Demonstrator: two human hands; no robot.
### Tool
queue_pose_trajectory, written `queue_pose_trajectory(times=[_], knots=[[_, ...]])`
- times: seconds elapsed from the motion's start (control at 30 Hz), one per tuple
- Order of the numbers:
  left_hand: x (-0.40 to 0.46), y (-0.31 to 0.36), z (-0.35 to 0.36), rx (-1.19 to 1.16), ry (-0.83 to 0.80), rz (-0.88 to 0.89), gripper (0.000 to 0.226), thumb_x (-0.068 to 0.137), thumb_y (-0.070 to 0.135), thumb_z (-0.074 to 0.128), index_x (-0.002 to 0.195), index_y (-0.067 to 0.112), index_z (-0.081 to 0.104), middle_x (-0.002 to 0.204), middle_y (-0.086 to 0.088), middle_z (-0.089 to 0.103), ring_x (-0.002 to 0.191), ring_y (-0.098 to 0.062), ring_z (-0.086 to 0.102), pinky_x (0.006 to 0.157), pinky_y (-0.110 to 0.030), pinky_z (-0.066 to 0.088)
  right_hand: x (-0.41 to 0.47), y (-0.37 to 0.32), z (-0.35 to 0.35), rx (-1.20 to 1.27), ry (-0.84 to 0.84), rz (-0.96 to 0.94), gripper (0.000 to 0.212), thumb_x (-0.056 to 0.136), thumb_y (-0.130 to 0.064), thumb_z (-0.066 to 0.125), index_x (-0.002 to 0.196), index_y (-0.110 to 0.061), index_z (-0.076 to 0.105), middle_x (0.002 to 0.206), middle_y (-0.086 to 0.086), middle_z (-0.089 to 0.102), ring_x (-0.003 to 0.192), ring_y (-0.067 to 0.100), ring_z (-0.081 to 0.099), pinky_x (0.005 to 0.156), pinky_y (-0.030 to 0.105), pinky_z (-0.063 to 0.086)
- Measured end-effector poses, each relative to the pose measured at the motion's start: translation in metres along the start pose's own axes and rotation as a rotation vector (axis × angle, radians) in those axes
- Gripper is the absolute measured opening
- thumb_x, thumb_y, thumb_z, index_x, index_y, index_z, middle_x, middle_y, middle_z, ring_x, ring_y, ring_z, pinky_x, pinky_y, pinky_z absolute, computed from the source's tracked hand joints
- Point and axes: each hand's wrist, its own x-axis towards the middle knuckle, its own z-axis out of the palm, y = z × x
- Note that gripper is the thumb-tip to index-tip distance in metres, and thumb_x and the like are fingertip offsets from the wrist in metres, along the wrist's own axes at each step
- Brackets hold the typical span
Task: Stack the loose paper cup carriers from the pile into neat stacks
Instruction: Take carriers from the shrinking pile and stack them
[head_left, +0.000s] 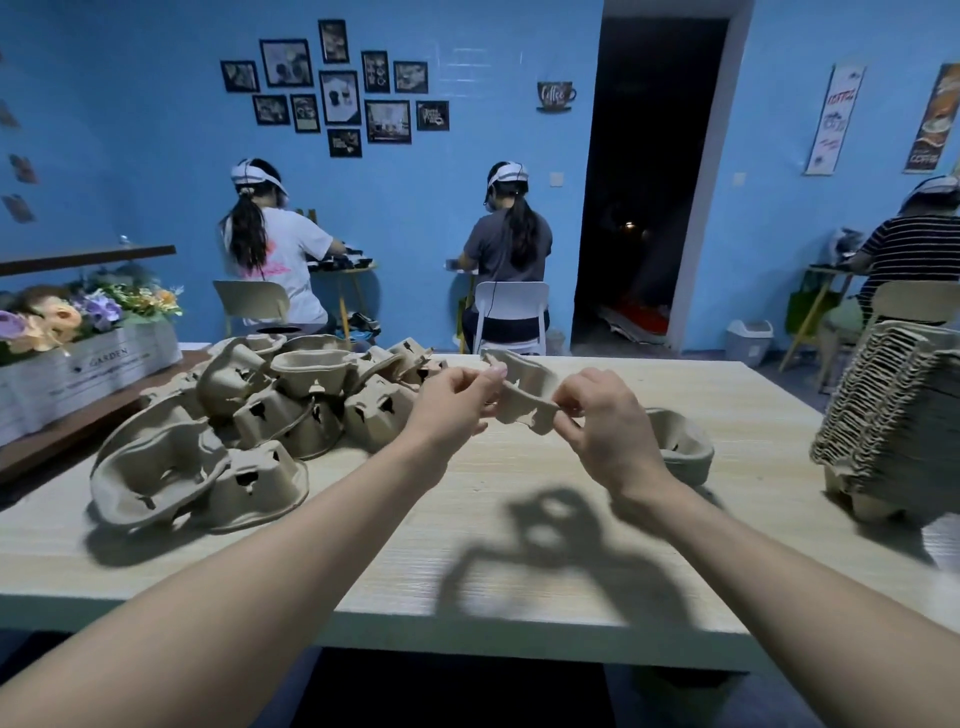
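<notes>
A brown pulp cup carrier (522, 392) hangs in the air above the middle of the light wooden table (519, 519). My left hand (457, 402) pinches its left end and my right hand (605, 421) pinches its right end. A loose pile of several carriers (249, 415) lies on the table to the left. Just behind my right hand a short stack of carriers (685, 449) sits on the table, partly hidden. A tall neat stack of carriers (898, 415) leans at the right edge.
A white planter box with flowers (88, 358) stands on a dark bench at the left. Three seated people work at small tables by the blue wall, and a dark doorway (649, 182) opens beyond the table's far edge.
</notes>
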Motion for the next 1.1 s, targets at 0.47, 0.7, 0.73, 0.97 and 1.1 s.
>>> queue_pose_trajectory(times=[0.47,0.7,0.73,0.97,1.1], knots=[[0.008,0.001,0.076,-0.296,0.018,-0.183,0.016,0.091,0.001,0.054,0.076,0.004,0.056,0.072,-0.007,0.057,0.061,-0.011,0.054,0.053,-0.013,0.052,-0.018,0.059,-0.054,0.101,0.014,0.254,0.028,0.088,-0.033,0.062,0.104,-0.010,0.064,0.105,0.007,0.054,0.104,0.022,0.046,0.086,0.022,0.031],[0.006,-0.004,0.109,-0.318,-0.046,-0.234,0.009,0.091,0.003,0.056,0.083,0.003,0.058,0.078,-0.008,0.060,0.067,-0.012,0.057,0.056,-0.016,0.055,-0.021,0.080,-0.064,0.201,0.045,0.650,0.023,0.091,-0.021,0.055,0.109,-0.007,0.058,0.096,0.003,0.057,0.087,0.017,0.048,0.066,0.019,0.029],[0.006,-0.004,0.112,-0.297,-0.049,-0.235,0.008,0.092,0.004,0.056,0.084,0.003,0.058,0.078,-0.008,0.061,0.066,-0.012,0.057,0.058,-0.017,0.055,-0.022,0.082,-0.065,0.204,0.060,0.669,0.021,0.091,-0.019,0.055,0.107,-0.007,0.059,0.092,0.001,0.055,0.086,0.016,0.048,0.064,0.018,0.028],[0.010,-0.012,0.124,-0.082,-0.023,-0.171,0.018,0.089,0.009,0.060,0.071,0.007,0.059,0.069,-0.006,0.061,0.061,-0.015,0.062,0.060,-0.021,0.055,-0.026,0.092,-0.069,0.216,0.101,0.766,0.014,0.086,-0.009,0.055,0.096,-0.009,0.064,0.085,0.005,0.062,0.089,0.026,0.061,0.075,0.028,0.044],[0.012,-0.018,0.123,0.075,0.005,-0.157,0.021,0.087,0.021,0.066,0.070,0.009,0.060,0.068,-0.006,0.065,0.059,-0.013,0.062,0.047,-0.018,0.041,-0.028,0.095,-0.069,0.205,0.077,0.774,0.015,0.084,-0.009,0.056,0.090,-0.001,0.067,0.090,0.014,0.069,0.090,0.032,0.062,0.081,0.037,0.049]])
